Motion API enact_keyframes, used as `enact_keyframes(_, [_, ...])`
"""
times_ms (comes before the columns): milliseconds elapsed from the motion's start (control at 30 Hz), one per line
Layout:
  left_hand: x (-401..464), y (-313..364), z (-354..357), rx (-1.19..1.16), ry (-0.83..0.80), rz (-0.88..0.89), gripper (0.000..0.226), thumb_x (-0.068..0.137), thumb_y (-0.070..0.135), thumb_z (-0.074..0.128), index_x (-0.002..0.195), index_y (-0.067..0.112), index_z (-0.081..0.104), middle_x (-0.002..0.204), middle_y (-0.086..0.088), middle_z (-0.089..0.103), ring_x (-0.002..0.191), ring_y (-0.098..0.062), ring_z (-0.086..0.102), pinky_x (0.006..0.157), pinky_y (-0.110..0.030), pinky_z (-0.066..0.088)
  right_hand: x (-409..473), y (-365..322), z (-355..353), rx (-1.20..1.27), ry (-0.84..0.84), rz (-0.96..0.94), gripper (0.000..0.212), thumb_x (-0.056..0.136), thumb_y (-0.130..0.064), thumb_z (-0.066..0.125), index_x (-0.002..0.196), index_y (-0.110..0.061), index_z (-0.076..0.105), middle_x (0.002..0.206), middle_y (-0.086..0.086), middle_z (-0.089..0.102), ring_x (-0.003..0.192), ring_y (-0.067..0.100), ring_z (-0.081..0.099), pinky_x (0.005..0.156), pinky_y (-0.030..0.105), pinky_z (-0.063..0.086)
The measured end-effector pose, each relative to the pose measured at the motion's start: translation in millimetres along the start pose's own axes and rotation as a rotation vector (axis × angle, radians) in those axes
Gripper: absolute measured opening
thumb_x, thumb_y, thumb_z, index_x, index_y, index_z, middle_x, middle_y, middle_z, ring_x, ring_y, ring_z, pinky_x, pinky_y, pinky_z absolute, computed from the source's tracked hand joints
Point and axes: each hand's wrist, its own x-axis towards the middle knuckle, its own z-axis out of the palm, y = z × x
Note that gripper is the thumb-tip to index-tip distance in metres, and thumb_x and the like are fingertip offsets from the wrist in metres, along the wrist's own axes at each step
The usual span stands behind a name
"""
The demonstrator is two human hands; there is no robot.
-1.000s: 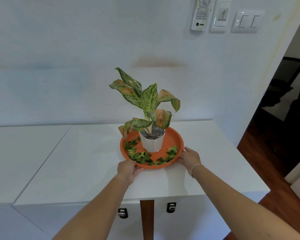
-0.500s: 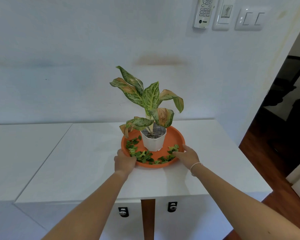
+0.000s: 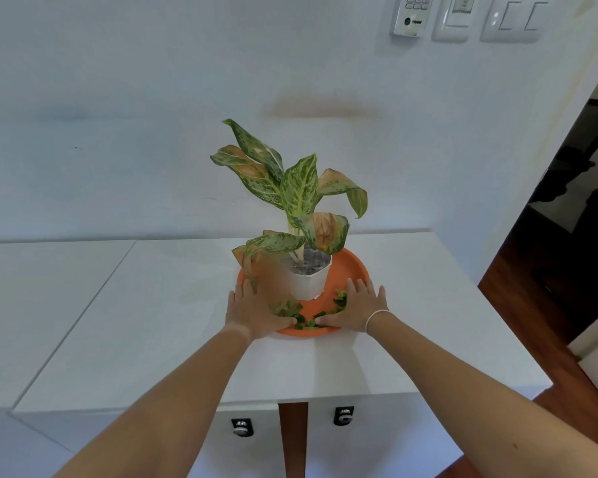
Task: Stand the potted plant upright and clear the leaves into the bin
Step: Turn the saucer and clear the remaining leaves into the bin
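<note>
The potted plant point(image 3: 306, 281), in a white faceted pot with speckled green and browning leaves, stands upright on an orange round tray point(image 3: 351, 270). Small loose green leaves point(image 3: 299, 317) lie on the tray's near part. My left hand point(image 3: 252, 313) lies flat on the tray's left front, fingers spread, over some of the leaves. My right hand point(image 3: 354, 310) lies flat on the right front, its thumb pointing in toward the leaves. Neither hand holds anything. No bin is in view.
The tray sits on a white cabinet top point(image 3: 152, 322) against a white wall. Two drawer knobs point(image 3: 242, 427) show below the front edge. A remote holder and switches point(image 3: 463, 15) hang on the wall. A dark doorway and wooden floor point(image 3: 549, 288) lie to the right.
Both hands have left the tray's rim and slid inward onto the tray, flat over the loose leaves. The leaves are bunched closer to the front middle.
</note>
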Motion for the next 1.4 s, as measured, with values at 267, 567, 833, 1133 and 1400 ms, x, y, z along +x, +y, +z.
enact_keyframes(267, [10,6,4,0.1,-0.026,-0.007,0.107,0.066,0.08,0.046,0.148,0.015,0.022,0.155,-0.008,0.027,0.146,-0.036,-0.003,0.119,-0.046,0.0,4,-11,-2,-0.119,-0.053,0.037,0.119,0.064,-0.082,0.048,0.152,-0.013,0.007,0.159,0.007,0.014,0.147,0.035,-0.009,0.115,0.055,-0.008])
enact_keyframes(567, [7,17,2,-0.062,0.006,0.081,0.038,0.079,0.051,0.06,0.086,0.014,0.062,0.104,-0.005,0.066,0.106,-0.024,0.056,0.11,-0.037,0.028,0,-25,-2,-0.178,-0.003,-0.054,0.068,0.077,-0.065,0.053,0.133,-0.026,0.051,0.144,0.009,0.042,0.14,0.03,0.026,0.117,0.05,0.008])
enact_keyframes(833, [-2,21,1,-0.235,0.014,0.141,0.016,0.085,0.01,0.056,0.085,-0.001,0.068,0.096,-0.017,0.07,0.089,-0.03,0.065,0.074,-0.035,0.05,-11,-36,-2,0.004,0.069,-0.114,0.026,0.09,-0.02,0.054,0.111,-0.007,0.062,0.118,0.011,0.059,0.103,0.029,0.061,0.075,0.033,0.049])
enact_keyframes(1133, [-5,21,0,-0.369,0.053,0.174,0.028,0.084,-0.002,0.046,0.101,0.008,0.065,0.101,-0.011,0.068,0.096,-0.027,0.063,0.077,-0.033,0.053,-15,-39,-8,0.145,-0.025,-0.189,0.032,0.091,-0.009,0.041,0.109,-0.006,0.067,0.111,0.014,0.064,0.095,0.026,0.058,0.08,0.031,0.05])
enact_keyframes(1400, [-4,21,-2,-0.36,0.019,0.242,0.039,0.081,0.016,0.057,0.119,0.013,0.062,0.115,-0.009,0.066,0.107,-0.026,0.058,0.092,-0.037,0.05,-19,-42,-9,0.27,-0.045,-0.181,0.028,0.08,-0.036,0.061,0.085,-0.009,0.067,0.087,0.01,0.064,0.076,0.022,0.055,0.057,0.026,0.042])
